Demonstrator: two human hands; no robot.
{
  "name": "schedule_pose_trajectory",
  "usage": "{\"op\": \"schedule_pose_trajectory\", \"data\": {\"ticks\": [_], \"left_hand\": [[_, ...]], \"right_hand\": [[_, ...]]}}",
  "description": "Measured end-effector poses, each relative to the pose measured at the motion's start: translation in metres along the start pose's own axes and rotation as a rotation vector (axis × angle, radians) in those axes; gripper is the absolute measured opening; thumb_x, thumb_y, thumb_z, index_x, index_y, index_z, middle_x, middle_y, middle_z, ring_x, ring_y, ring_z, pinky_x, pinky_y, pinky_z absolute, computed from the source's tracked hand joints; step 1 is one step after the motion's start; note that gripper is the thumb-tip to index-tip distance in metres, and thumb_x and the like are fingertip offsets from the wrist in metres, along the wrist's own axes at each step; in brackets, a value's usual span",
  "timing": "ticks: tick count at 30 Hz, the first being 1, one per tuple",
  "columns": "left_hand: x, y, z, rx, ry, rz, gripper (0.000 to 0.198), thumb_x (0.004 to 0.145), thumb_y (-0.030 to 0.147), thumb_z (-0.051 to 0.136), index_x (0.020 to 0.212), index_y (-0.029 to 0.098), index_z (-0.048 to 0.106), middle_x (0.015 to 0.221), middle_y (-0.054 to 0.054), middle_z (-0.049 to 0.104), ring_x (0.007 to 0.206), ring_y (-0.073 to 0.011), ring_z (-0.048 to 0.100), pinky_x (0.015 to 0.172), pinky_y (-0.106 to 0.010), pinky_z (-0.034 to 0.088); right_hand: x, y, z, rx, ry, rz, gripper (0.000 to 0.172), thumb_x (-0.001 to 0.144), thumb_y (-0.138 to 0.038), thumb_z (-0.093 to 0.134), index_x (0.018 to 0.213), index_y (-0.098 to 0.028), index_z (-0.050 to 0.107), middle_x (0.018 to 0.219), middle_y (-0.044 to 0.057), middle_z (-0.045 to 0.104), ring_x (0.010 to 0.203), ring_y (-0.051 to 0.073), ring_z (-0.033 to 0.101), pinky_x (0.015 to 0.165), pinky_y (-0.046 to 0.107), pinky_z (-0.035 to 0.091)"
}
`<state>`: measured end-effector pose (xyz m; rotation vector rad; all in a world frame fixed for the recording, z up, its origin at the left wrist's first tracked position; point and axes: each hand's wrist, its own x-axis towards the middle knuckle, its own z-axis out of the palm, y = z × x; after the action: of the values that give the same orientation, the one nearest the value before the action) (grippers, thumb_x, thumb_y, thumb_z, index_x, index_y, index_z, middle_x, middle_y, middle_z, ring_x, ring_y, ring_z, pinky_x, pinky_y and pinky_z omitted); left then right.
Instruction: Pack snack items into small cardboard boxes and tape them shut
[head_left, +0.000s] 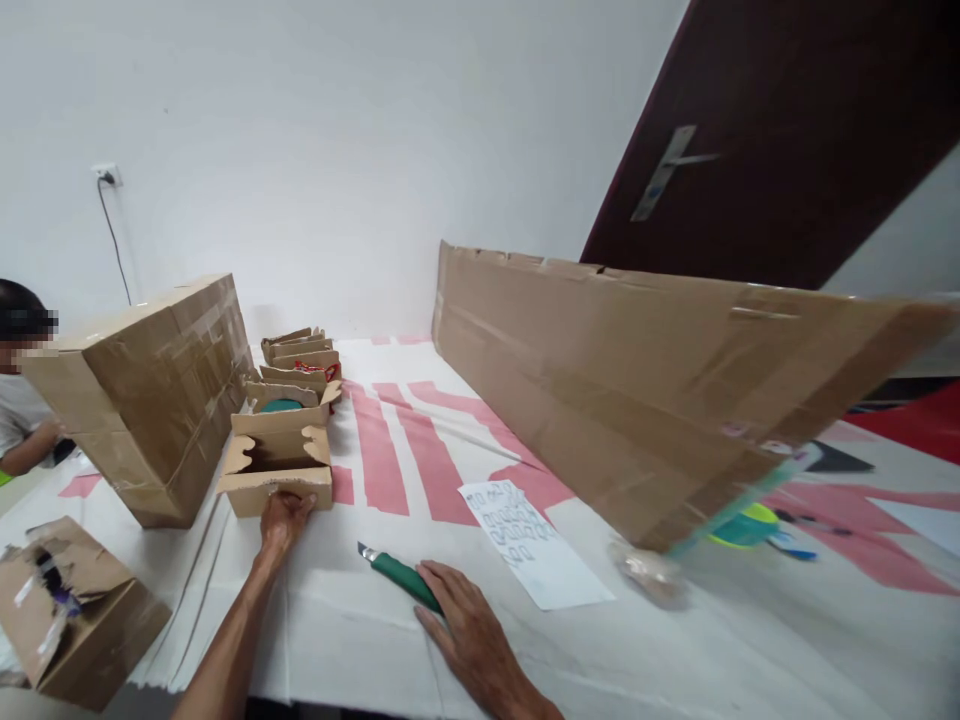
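My left hand (pixel 287 518) is at the front wall of a small open cardboard box (pixel 277 492), its fingers curled against the wall. The box stands at the near end of a row of similar open boxes, and its inside is in shadow. Near the table's front edge, my right hand (pixel 474 630) holds the rear end of a green utility knife (pixel 401 578) between thumb and fingers. The knife lies low over the cloth, its blade tip pointing left toward the box. To its right is a white paper (pixel 551 565) with rows of small drawn shapes.
A tall taped carton (pixel 161 390) stands left of the row, with a torn box (pixel 105 640) nearer me. On the right, a long cardboard panel (pixel 600 380) rises from the cloth-covered table (pixel 360 650). Another person (pixel 26 420) sits at far left.
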<state>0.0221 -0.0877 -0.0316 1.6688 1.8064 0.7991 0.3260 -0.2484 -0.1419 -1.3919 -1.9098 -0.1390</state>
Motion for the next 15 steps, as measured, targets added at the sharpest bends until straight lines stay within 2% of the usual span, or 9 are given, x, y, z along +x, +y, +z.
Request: {"op": "schedule_pose_trajectory", "data": {"ticks": [5, 10, 15], "left_hand": [[0.022, -0.003, 0.007, 0.012, -0.028, 0.013, 0.051, 0.093, 0.059, 0.064, 0.061, 0.019, 0.068, 0.062, -0.006, 0.070, 0.067, -0.0236, 0.068, 0.071, -0.037, 0.053], [0.070, -0.005, 0.008, -0.019, -0.092, 0.062, 0.048, 0.097, 0.056, 0.068, 0.071, 0.016, 0.067, 0.063, 0.000, 0.067, 0.063, -0.0154, 0.065, 0.072, -0.033, 0.057], [0.113, -0.008, 0.004, -0.059, -0.129, 0.085, 0.045, 0.102, 0.055, 0.064, 0.080, 0.015, 0.068, 0.068, 0.002, 0.066, 0.060, -0.0128, 0.063, 0.067, -0.030, 0.057]], "right_hand": [[0.006, -0.004, 0.005, -0.081, 0.036, -0.017, 0.037, 0.099, -0.023, 0.056, 0.135, -0.020, 0.063, 0.127, 0.012, 0.073, 0.115, 0.028, 0.069, 0.099, 0.044, 0.055], [0.003, -0.004, 0.004, -0.084, 0.022, 0.001, 0.038, 0.099, -0.023, 0.055, 0.136, -0.021, 0.063, 0.128, 0.012, 0.073, 0.116, 0.029, 0.068, 0.100, 0.045, 0.054], [0.000, -0.003, 0.003, -0.046, 0.002, 0.045, 0.041, 0.099, -0.024, 0.054, 0.138, -0.026, 0.064, 0.130, 0.012, 0.073, 0.118, 0.031, 0.068, 0.100, 0.048, 0.054]]}}
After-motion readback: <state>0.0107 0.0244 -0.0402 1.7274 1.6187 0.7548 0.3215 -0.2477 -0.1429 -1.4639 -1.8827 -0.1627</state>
